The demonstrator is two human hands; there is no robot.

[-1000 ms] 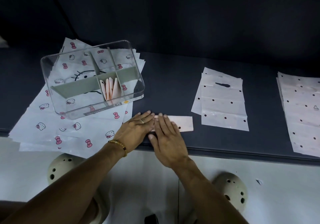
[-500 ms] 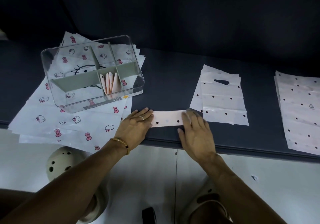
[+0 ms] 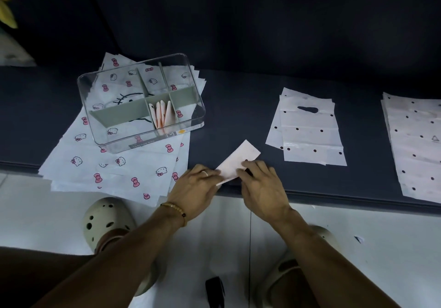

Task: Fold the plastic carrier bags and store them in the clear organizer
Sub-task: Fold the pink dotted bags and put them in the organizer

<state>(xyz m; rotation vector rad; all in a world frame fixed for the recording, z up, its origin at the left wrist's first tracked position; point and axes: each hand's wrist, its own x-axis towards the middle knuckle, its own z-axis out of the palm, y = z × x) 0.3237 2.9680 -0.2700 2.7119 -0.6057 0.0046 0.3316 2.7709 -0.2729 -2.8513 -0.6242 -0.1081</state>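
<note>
— Desk: What do I have in shot, biggest first?

— Operator: I see a dark work table [image 3: 238,107]. At its left lies a spread of cat-and-bow printed bags [image 3: 124,171] with the clear organizer [image 3: 143,102] standing on top. A few folded bags [image 3: 162,114] stand on edge in its middle front compartment. To the right sit a stack of polka-dot carrier bags [image 3: 307,128] and, at the far edge, a larger dotted stack [image 3: 415,145].

— Desk: And the bag being worked?

— Operator: A pale pink strip [image 3: 238,162], already folded narrow, lies angled at the table's near edge, between the printed spread and the dotted stack. My left hand [image 3: 195,188] pinches its near end; my right hand [image 3: 262,186] grips its middle, fingers curled over it.

— Desk: Which step?

— Operator: I judge it to be the final fold-down of this strip. Next calls for doubling it short, keeping the crease pinched, then standing it beside the others.
</note>
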